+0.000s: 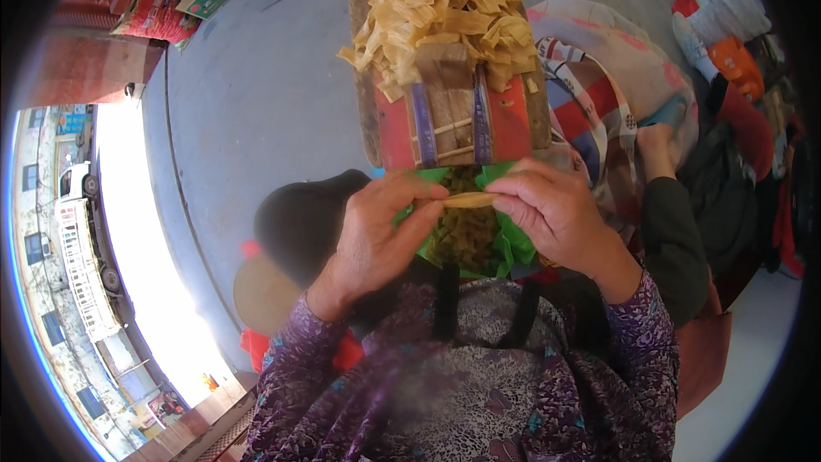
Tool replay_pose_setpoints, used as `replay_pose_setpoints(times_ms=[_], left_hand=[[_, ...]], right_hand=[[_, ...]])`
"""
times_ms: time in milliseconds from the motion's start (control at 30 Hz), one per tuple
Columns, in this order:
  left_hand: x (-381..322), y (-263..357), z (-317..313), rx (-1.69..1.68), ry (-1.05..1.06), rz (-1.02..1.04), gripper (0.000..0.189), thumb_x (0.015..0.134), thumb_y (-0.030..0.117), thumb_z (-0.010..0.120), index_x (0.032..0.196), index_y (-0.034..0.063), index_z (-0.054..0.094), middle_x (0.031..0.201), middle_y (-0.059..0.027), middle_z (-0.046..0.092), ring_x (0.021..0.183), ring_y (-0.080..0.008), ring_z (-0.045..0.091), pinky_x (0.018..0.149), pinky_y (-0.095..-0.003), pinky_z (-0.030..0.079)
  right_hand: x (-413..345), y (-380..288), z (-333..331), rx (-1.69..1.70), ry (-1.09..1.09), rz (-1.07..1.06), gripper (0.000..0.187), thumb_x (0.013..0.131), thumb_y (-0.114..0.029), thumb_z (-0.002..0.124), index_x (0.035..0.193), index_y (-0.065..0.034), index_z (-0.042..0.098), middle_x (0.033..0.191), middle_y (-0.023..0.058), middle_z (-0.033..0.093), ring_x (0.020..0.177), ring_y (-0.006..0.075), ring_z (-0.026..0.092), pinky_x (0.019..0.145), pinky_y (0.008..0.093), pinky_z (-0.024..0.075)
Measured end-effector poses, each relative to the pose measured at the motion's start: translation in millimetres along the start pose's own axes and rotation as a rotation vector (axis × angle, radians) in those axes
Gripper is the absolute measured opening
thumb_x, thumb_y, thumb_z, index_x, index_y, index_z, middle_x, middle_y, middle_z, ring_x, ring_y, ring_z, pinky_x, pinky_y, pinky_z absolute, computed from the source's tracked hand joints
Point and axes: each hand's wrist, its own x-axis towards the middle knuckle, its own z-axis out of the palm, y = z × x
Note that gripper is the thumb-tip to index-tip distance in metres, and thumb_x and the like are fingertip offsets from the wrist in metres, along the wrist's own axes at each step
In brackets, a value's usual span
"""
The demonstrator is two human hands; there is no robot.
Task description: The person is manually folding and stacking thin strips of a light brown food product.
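Note:
My left hand and my right hand each pinch one end of a narrow tan strip, which looks like dried plant material. It is held level between the fingertips, close to my lap. Beneath it is a green plastic bag holding many small brownish-green pieces. Just beyond my hands a flat brown wooden piece lies on a red board, with two purple printed bands and thin sticks across it. A heap of pale yellow dried strips covers the board's far part.
At the right, another person's forearm in a dark sleeve reaches toward a patterned cloth. A dark rounded object is by my left wrist. Red sacks lie far left, near a bright doorway. More bags are at the far right.

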Motion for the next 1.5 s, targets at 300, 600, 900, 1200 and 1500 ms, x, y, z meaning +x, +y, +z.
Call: replay_pose_setpoints(times_ms=[300, 600, 900, 1200, 1500], left_hand=[[69, -34, -6, 0.109, 0.301, 0.235, 0.011, 0.086, 0.002, 0.069, 0.097, 0.0022, 0.070, 0.081, -0.0111, 0.065, 0.069, -0.0231, 0.063, 0.063, -0.0323, 0.050], [-19, -38, 15, -0.031, 0.188, -0.043, 0.014, 0.091, -0.001, 0.065, 0.104, -0.0021, 0.070, 0.092, -0.0094, 0.067, 0.081, -0.0146, 0.063, 0.074, -0.0275, 0.050], [-60, -101, 90, -0.121, 0.080, -0.365, 0.021, 0.095, 0.009, 0.066, 0.112, -0.0013, 0.072, 0.104, -0.0085, 0.071, 0.090, -0.0131, 0.066, 0.083, -0.0278, 0.052], [-60, -112, 121, -0.043, -0.040, -0.427, 0.020, 0.094, 0.011, 0.067, 0.110, -0.0005, 0.073, 0.095, -0.0095, 0.073, 0.087, -0.0138, 0.067, 0.079, -0.0272, 0.052], [-64, -131, 116, -0.072, 0.047, -0.557, 0.020, 0.093, 0.012, 0.067, 0.109, -0.0005, 0.071, 0.096, -0.0146, 0.073, 0.085, -0.0202, 0.070, 0.075, -0.0309, 0.054]], right_hand=[[57, 39, 1, -0.175, 0.191, -0.089, 0.018, 0.084, 0.001, 0.073, 0.101, -0.0009, 0.068, 0.089, 0.0113, 0.068, 0.077, 0.0265, 0.066, 0.068, 0.0339, 0.0527], [-17, 25, 7, 0.022, 0.168, 0.083, 0.011, 0.086, -0.005, 0.072, 0.096, -0.0007, 0.070, 0.085, 0.0124, 0.069, 0.076, 0.0263, 0.067, 0.067, 0.0336, 0.0519], [-115, 128, 15, 0.212, -0.098, 0.835, 0.019, 0.099, -0.012, 0.059, 0.102, 0.0032, 0.070, 0.083, 0.0102, 0.070, 0.066, 0.0159, 0.067, 0.063, 0.0288, 0.0532], [-217, 261, 76, -0.394, -0.672, 1.171, 0.025, 0.084, -0.018, 0.069, 0.101, 0.0007, 0.072, 0.106, 0.0218, 0.071, 0.100, 0.0353, 0.070, 0.084, 0.0459, 0.0553], [-182, 268, 98, -0.515, -0.176, 1.351, 0.040, 0.089, -0.024, 0.066, 0.124, -0.0050, 0.063, 0.118, 0.0210, 0.069, 0.111, 0.0374, 0.066, 0.094, 0.0466, 0.0518]])
